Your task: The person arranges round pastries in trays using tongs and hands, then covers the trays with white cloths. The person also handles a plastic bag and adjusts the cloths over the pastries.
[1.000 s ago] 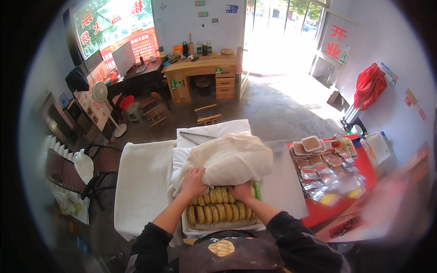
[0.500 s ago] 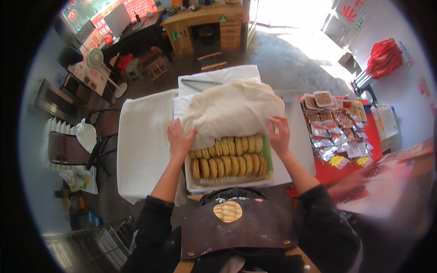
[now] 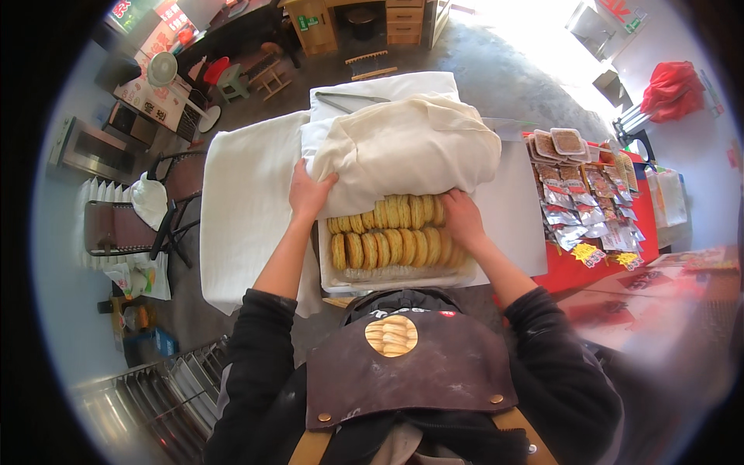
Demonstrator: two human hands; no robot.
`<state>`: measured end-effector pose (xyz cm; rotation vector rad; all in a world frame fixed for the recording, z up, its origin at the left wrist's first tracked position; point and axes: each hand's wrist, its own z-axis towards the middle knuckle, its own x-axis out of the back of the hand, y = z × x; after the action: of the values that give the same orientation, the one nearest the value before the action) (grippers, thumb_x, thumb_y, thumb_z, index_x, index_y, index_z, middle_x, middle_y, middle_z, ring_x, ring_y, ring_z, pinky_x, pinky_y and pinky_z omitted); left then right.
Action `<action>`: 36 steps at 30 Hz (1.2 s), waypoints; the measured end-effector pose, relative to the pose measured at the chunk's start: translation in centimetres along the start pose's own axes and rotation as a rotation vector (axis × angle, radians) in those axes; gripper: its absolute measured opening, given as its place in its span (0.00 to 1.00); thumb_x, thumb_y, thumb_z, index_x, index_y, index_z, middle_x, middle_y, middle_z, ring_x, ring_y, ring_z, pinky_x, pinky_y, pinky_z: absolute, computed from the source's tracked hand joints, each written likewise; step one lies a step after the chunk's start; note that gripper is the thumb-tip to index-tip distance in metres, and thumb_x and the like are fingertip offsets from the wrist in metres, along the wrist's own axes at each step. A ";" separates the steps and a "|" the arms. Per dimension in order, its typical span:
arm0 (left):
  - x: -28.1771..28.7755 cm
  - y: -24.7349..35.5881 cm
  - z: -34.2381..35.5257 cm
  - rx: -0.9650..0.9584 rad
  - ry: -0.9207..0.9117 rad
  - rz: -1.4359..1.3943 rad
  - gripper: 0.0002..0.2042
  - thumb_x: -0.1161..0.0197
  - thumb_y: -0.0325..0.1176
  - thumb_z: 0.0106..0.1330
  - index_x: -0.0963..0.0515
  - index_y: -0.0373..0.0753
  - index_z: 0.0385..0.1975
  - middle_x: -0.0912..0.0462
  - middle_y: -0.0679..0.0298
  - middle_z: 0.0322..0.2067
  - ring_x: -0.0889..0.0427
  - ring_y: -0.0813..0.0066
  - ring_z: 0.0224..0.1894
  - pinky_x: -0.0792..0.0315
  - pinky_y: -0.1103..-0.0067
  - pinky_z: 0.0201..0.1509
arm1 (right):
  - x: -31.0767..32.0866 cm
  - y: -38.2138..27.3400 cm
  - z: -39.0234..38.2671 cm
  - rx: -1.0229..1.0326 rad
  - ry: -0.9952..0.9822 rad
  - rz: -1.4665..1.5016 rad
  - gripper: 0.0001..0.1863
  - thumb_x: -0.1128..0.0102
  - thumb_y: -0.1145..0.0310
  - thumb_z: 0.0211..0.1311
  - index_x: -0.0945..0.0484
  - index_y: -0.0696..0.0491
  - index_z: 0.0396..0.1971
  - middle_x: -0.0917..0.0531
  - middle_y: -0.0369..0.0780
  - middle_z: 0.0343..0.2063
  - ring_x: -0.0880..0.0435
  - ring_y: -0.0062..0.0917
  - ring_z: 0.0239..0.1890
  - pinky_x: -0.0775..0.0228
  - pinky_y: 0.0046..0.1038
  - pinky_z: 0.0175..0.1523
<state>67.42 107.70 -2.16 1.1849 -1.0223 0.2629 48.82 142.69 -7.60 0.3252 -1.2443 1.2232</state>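
Round golden pastries stand on edge in two rows in a shallow tray before me. A cream cloth is heaped over the far part of the tray and hides what lies beneath. My left hand is closed on the cloth's near left edge, thumb on top. My right hand reaches over the right end of the rows, fingers bent down at the back row beside the cloth's front edge. Its fingertips are hidden, so whether they grip a pastry or the cloth does not show.
Metal tongs lie behind the cloth on the white-covered table. Packaged foods fill a red-covered table at the right. Folding chairs and a standing fan are at the left, a wooden desk at the far side.
My right hand has moved left and inward, from beside the cloth's right edge onto the right end of the pastries. My left hand stays at the cloth. The whole view has shifted.
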 end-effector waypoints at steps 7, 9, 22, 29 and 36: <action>0.0 0.4 0.6 0.022 -0.018 0.037 0.51 0.19 0.56 0.52 0.31 0.36 0.74 0.19 0.49 0.67 0.19 0.51 0.67 0.24 0.61 0.68 | -2.3 -4.3 -2.3 0.139 -0.336 0.296 0.08 0.34 0.68 0.65 0.16 0.57 0.38 0.18 0.47 0.44 0.18 0.47 0.50 0.23 0.44 0.53; 0.0 0.4 0.5 0.041 -0.025 0.045 0.50 0.19 0.57 0.52 0.31 0.37 0.74 0.19 0.49 0.67 0.19 0.51 0.67 0.24 0.61 0.68 | -3.5 -5.3 -1.4 0.110 -0.227 0.318 0.09 0.34 0.67 0.67 0.15 0.57 0.39 0.17 0.46 0.42 0.17 0.48 0.47 0.22 0.44 0.53; 0.6 1.7 0.3 -0.290 0.130 0.020 0.41 0.20 0.43 0.56 0.27 0.33 0.69 0.19 0.48 0.63 0.20 0.48 0.66 0.26 0.62 0.70 | 1.5 -0.3 -1.8 0.075 -0.274 0.120 0.05 0.33 0.69 0.63 0.13 0.55 0.33 0.15 0.45 0.35 0.16 0.47 0.44 0.22 0.46 0.53; 1.3 0.9 3.5 -0.415 0.095 0.014 0.40 0.20 0.43 0.57 0.27 0.32 0.70 0.21 0.47 0.67 0.23 0.48 0.69 0.29 0.63 0.74 | 2.9 0.8 -3.0 -0.137 0.015 0.213 0.04 0.31 0.74 0.64 0.14 0.56 0.36 0.15 0.45 0.39 0.15 0.45 0.46 0.21 0.42 0.53; 1.1 -0.1 6.5 -0.422 0.013 0.030 0.40 0.20 0.44 0.58 0.26 0.34 0.70 0.20 0.47 0.68 0.23 0.50 0.70 0.29 0.63 0.75 | 2.5 0.9 -6.7 -0.263 0.127 0.147 0.08 0.34 0.74 0.69 0.15 0.56 0.46 0.17 0.46 0.49 0.17 0.45 0.53 0.22 0.41 0.58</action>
<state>64.72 101.80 -1.26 0.7853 -1.0233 0.0711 51.25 149.47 -8.34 -0.0362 -1.3174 1.1679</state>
